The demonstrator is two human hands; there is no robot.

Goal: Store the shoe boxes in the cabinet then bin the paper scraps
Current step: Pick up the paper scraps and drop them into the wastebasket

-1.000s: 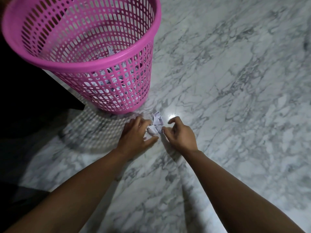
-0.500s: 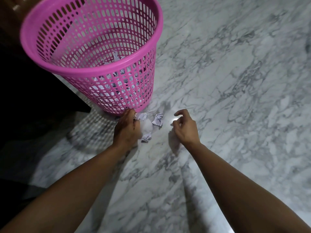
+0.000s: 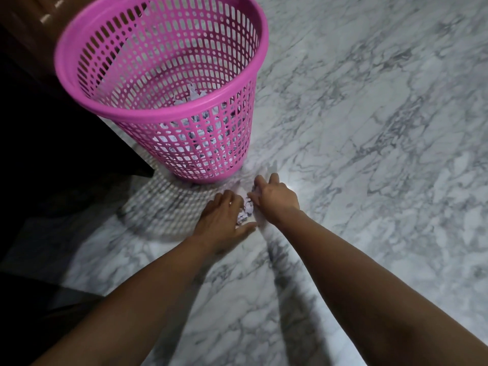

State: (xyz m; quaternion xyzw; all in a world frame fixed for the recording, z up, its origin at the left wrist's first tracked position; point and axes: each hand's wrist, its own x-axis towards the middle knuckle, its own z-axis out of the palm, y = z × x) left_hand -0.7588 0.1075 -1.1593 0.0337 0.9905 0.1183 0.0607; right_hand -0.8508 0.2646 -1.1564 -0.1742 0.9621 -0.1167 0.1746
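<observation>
You are looking down at a white marble floor with grey veins (image 3: 369, 128). Both your bare arms reach away from you toward its middle. Your left hand (image 3: 224, 217) and your right hand (image 3: 277, 198) meet low on the floor, cupped toward each other. Between them lies a small cluster of crumpled white paper scraps with dark print (image 3: 245, 211), touching both palms.

The scraps sit to the right of your left fingers and to the left of your right fingers, so both hands are equally near. The cluster runs roughly near-to-far along the gap between your hands. Your left fingers are spread and loosely curled round the near left side, the thumb stretched out flat below the paper. Your right fingers curl over the far right side. Whether either hand has truly pinched the paper cannot be told; motion blur hides the fingertips.

The pink perforated plastic waste basket (image 3: 87, 35) stands upright just beyond your hands, to the far left, with crumpled paper already in its bottom. The likely move is to close both hands inward, then lift up and far-left over the rim.
</observation>
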